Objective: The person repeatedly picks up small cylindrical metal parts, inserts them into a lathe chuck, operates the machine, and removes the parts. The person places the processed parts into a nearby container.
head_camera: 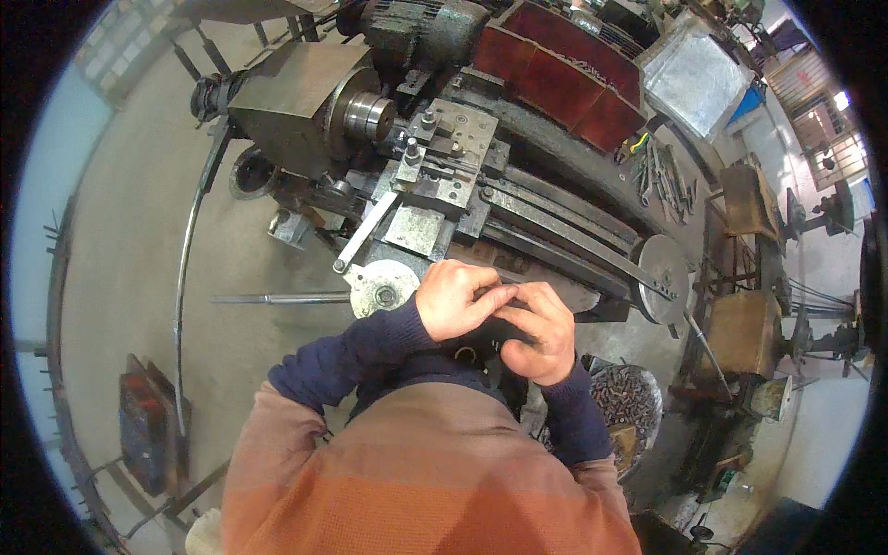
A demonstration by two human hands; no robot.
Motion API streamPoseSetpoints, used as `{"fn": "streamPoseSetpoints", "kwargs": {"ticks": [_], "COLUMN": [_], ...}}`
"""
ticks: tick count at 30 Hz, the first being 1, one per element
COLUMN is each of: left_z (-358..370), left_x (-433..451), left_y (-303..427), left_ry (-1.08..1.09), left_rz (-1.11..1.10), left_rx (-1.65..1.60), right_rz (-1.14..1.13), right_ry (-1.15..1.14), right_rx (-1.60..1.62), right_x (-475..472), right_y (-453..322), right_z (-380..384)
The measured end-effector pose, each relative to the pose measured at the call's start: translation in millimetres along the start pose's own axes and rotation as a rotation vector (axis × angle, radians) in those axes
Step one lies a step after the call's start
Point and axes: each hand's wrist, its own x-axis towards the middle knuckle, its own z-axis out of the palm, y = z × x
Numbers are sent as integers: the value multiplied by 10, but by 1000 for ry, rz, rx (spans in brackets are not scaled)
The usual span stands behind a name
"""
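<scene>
My left hand (458, 300) and my right hand (537, 331) meet in front of my waist, fingertips touching. Anything small pinched between them is hidden by the fingers. Just beyond stands a small metal lathe, its steel spindle nose (369, 118) jutting from the headstock (298, 104). On the cross slide, a plate with bolted clamps (451, 156) faces the spindle. A flat lever (368, 232) links the slide to a round cast disc (383, 286) near my left wrist. To the right, a long flat bar (569, 232) runs to a larger metal disc (662, 279).
A red metal tray (555, 73) sits behind the bed, near several wrenches (655, 173). By my right elbow is a container full of small metal pieces (624, 395). A long bent rod (184, 277) curves down at left; a straight handle (277, 298) sticks out leftward.
</scene>
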Motion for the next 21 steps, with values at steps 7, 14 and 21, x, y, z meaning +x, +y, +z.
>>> {"fn": "streamPoseSetpoints", "kwargs": {"ticks": [7, 14, 21], "left_z": [-62, -152, -144], "left_x": [-42, -86, -102], "left_y": [-65, -84, -28], "left_ry": [-93, -136, -199], "left_rz": [-150, -284, -292], "left_rx": [-194, -637, -564], "right_rz": [4, 42, 66], "right_ry": [37, 129, 150], "right_rx": [54, 407, 447], "right_x": [-13, -157, -189], "right_y": [75, 181, 194], "right_z": [95, 174, 193]}}
